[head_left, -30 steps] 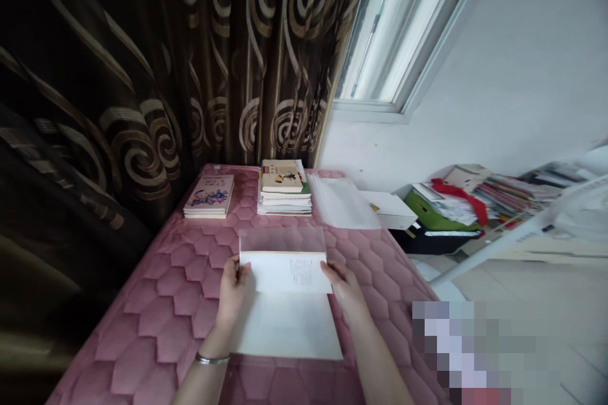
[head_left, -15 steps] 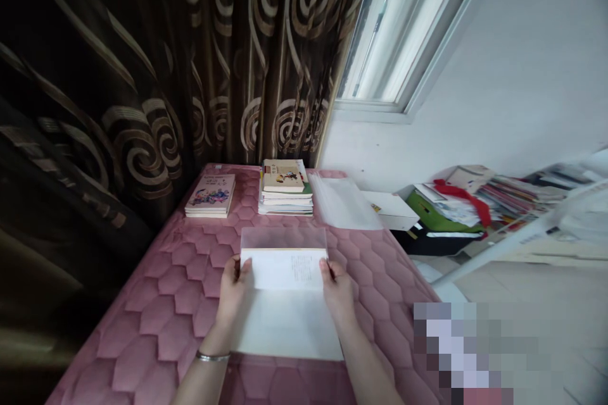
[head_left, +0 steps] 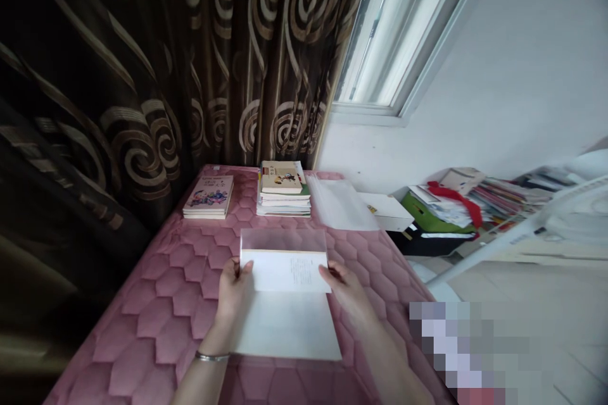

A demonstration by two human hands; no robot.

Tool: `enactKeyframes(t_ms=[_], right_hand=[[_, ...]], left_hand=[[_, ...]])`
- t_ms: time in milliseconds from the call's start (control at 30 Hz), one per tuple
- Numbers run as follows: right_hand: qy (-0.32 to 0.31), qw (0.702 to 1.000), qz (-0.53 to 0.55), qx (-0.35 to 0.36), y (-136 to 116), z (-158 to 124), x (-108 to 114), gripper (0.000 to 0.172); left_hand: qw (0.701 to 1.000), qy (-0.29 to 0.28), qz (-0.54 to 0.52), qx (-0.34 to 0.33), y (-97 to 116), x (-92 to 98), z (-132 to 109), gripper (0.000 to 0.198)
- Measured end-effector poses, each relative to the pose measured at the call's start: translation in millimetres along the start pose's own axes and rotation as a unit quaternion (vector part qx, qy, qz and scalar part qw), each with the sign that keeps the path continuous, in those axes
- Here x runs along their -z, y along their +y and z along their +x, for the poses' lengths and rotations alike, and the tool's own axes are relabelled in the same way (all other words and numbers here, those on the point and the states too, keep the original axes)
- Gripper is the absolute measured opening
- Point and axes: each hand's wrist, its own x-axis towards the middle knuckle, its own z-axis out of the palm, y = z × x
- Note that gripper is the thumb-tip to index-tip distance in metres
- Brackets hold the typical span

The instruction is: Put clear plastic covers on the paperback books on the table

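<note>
In the middle of the head view lies an opened book, its pale pages facing up. A clear plastic book cover sticks out past its far edge. My left hand is closed on the left edge of the book and cover, thumb on top and fingers underneath. At the opposite edge, my right hand pinches the book the same way. Small printed text shows on the upper page near the right thumb. The fingers below the book are hidden.
The book rests over a pink quilted bed. Farther back stand a few books, a taller book stack and a pile of clear plastic covers. To the right are a white box and a green bag.
My right hand has shifted slightly, its forearm angled more to the right and clear of the book's lower corner. My left hand keeps its hold. The view has moved slightly.
</note>
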Motion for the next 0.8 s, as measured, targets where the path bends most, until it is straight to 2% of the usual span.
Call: enactKeyframes(t_ms=[100,233,433,633,800], right_hand=[[-0.034,0.999,-0.013,-0.002,9.2,0.2,1.1,0.042],[0.017,0.998,-0.065,0.015,14.5,1.6,-4.1,0.046],[0.062,0.995,-0.073,0.028,3.0,-1.6,-15.1,0.050],[0.012,0.999,0.023,0.022,10.3,-8.3,-13.1,0.044],[0.020,0.999,0.009,0.030,11.0,-10.0,-13.9,0.043]], left_hand=[[1.000,-0.010,-0.011,0.012,-1.8,0.1,-0.3,0.037],[1.000,-0.018,-0.004,0.011,-4.0,4.6,-0.6,0.037],[0.999,-0.035,0.032,0.007,-4.1,11.9,0.3,0.037],[0.997,-0.006,0.081,-0.007,-9.0,11.2,2.0,0.042],[0.997,-0.022,0.066,0.012,-8.5,11.7,1.9,0.043]])
